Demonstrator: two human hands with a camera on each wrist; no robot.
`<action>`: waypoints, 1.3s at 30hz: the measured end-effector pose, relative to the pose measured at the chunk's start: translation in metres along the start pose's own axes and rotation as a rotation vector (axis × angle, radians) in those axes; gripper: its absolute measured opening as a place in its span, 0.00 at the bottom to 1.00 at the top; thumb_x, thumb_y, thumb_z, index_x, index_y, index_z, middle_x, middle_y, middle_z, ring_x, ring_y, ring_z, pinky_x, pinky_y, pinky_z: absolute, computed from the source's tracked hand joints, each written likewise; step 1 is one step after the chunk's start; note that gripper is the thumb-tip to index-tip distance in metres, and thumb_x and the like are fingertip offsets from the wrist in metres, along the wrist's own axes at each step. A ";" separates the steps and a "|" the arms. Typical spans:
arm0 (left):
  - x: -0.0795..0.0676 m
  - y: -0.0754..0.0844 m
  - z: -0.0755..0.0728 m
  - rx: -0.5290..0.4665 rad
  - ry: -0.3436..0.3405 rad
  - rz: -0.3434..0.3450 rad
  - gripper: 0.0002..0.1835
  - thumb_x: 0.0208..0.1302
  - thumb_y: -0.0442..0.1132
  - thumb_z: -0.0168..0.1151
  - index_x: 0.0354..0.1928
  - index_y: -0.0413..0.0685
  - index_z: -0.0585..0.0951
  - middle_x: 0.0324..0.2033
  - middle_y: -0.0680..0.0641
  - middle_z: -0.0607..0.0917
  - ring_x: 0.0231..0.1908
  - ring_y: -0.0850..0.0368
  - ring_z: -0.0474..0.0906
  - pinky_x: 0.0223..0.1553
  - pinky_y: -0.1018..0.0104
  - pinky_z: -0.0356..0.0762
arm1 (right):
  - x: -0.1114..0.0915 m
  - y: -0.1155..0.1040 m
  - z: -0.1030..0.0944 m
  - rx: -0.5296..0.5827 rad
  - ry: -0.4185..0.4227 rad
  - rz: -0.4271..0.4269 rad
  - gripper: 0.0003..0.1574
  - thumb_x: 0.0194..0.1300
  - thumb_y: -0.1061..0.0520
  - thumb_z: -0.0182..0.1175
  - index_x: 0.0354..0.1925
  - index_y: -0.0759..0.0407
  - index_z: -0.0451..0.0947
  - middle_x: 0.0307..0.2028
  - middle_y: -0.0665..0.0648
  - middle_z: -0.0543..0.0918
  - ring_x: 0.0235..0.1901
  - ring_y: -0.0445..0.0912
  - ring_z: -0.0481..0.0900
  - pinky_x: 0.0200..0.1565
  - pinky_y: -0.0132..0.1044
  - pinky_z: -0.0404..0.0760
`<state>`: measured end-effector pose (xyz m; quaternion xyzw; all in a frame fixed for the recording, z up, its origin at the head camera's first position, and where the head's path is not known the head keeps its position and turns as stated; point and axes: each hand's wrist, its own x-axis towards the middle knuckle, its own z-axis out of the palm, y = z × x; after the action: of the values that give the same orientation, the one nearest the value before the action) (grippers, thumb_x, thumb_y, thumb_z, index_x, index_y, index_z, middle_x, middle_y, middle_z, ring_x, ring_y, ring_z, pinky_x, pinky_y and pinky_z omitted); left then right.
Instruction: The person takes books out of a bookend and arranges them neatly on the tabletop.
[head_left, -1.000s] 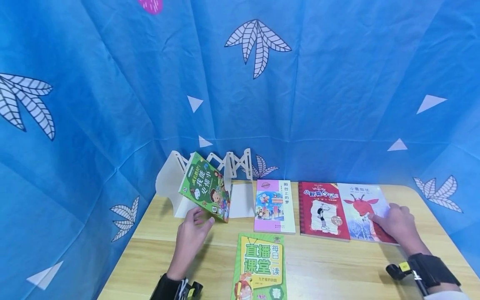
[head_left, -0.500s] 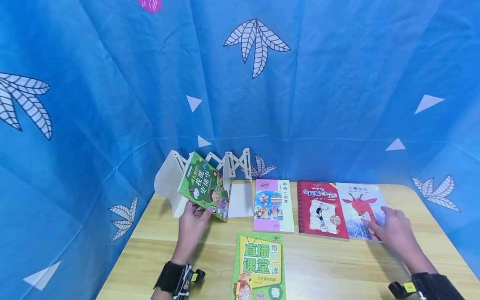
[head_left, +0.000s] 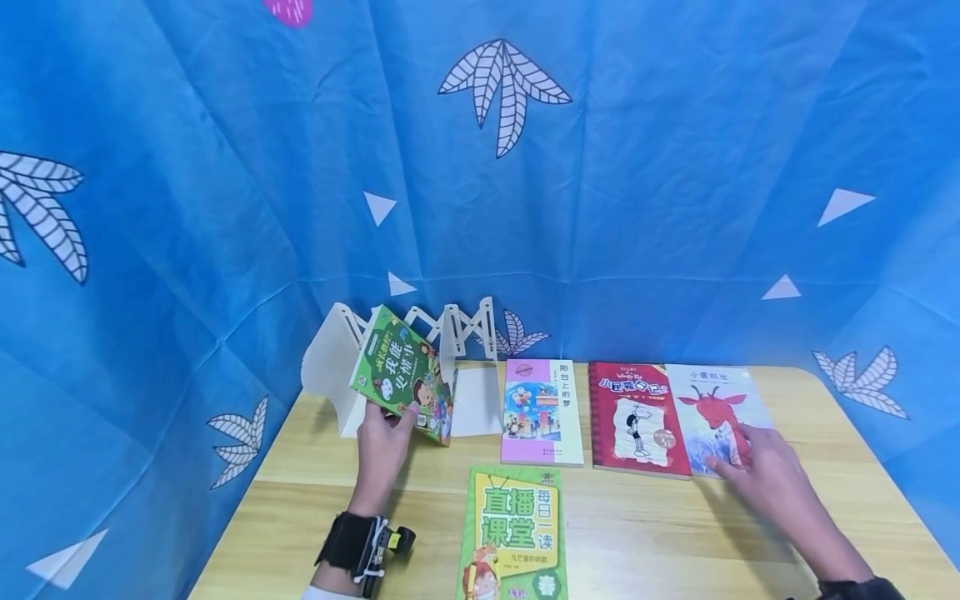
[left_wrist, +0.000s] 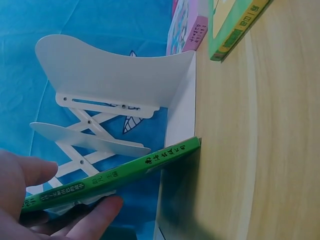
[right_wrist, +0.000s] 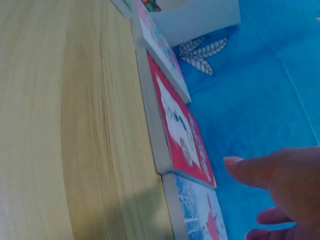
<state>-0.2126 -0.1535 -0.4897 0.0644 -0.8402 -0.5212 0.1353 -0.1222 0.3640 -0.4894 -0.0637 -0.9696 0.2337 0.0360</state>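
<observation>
My left hand (head_left: pixel 381 450) grips the lower edge of a green children's book (head_left: pixel 397 362), which leans at a slant inside a white expandable bookend (head_left: pixel 476 400). In the left wrist view, the thumb lies on one side of the green book's spine (left_wrist: pixel 120 175) and the fingers on the other; its lower corner is at the tabletop edge of the bookend. My right hand (head_left: pixel 768 475) hovers above a white book with a red deer (head_left: pixel 697 379), fingers apart and holding nothing. Beside that book lies a red comic diary (head_left: pixel 637 417), their edges meeting.
A pink and cream book (head_left: pixel 542 417) lies flat between the bookend and the red diary. Nearer the front is a green and yellow book (head_left: pixel 513 533). Everything stands on a wooden table (head_left: pixel 637 533), with a blue patterned curtain (head_left: pixel 637 208) behind it.
My right hand has drawn back from the deer book's right edge and shifted left over its lower part. The left hand keeps its grip on the slanted green book.
</observation>
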 end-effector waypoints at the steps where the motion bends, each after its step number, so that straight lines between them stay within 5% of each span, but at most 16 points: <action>1: 0.001 0.000 0.000 0.000 0.008 0.002 0.33 0.71 0.42 0.66 0.73 0.44 0.65 0.62 0.32 0.82 0.60 0.36 0.83 0.62 0.43 0.84 | -0.001 -0.001 0.001 0.002 0.007 -0.004 0.56 0.64 0.43 0.72 0.68 0.84 0.61 0.59 0.87 0.68 0.57 0.81 0.67 0.56 0.77 0.74; 13: 0.002 0.001 0.006 -0.059 0.029 -0.013 0.32 0.73 0.37 0.62 0.75 0.45 0.64 0.63 0.33 0.82 0.59 0.37 0.84 0.54 0.50 0.89 | -0.015 -0.009 0.007 -0.012 0.093 -0.063 0.51 0.60 0.46 0.75 0.65 0.81 0.68 0.50 0.81 0.77 0.49 0.73 0.75 0.50 0.71 0.79; 20: 0.001 0.000 0.009 -0.083 0.064 -0.006 0.31 0.72 0.35 0.62 0.74 0.44 0.65 0.64 0.33 0.81 0.63 0.37 0.81 0.63 0.47 0.84 | -0.019 -0.010 0.007 -0.002 0.046 -0.041 0.52 0.62 0.43 0.74 0.67 0.79 0.67 0.55 0.83 0.76 0.55 0.76 0.73 0.54 0.75 0.76; 32: -0.003 0.000 0.013 -0.136 0.089 -0.013 0.29 0.73 0.35 0.61 0.73 0.46 0.68 0.62 0.35 0.83 0.57 0.41 0.86 0.51 0.55 0.91 | -0.023 -0.013 0.007 -0.011 0.061 -0.054 0.50 0.63 0.43 0.73 0.65 0.78 0.68 0.54 0.81 0.77 0.53 0.74 0.75 0.53 0.74 0.78; 39: -0.008 0.003 0.007 -0.126 0.089 0.019 0.28 0.73 0.35 0.60 0.73 0.46 0.69 0.62 0.35 0.84 0.58 0.40 0.85 0.54 0.51 0.89 | -0.026 -0.016 0.008 -0.014 0.071 -0.054 0.49 0.62 0.44 0.74 0.65 0.78 0.68 0.54 0.82 0.76 0.53 0.74 0.74 0.53 0.74 0.78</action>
<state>-0.2072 -0.1441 -0.4914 0.0710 -0.7995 -0.5683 0.1814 -0.0991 0.3432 -0.4901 -0.0460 -0.9706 0.2236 0.0763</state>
